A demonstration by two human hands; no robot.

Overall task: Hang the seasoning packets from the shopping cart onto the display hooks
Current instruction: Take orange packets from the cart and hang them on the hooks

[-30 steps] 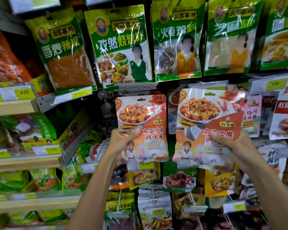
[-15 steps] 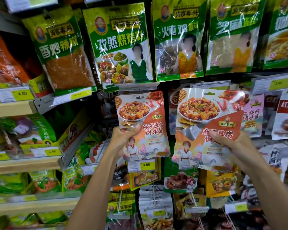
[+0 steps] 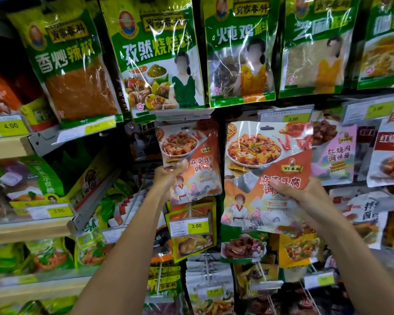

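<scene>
Two mapo tofu packets up at the hook row; my left hand [image 3: 168,176] pinches the left packet [image 3: 192,155] by its edge, its top tucked under the price tag [image 3: 184,114] (hook hidden, so I can't tell if it's threaded); my right hand [image 3: 305,196] grips the right packet [image 3: 259,155] mid-height; I'd square its hang hole [image 3: 267,128] to the hook tip, then push level.

Orange-and-white tofu packets [image 3: 266,176]; green-yellow spice bags [image 3: 159,55] — yellow price tags [image 3: 199,226]
</scene>
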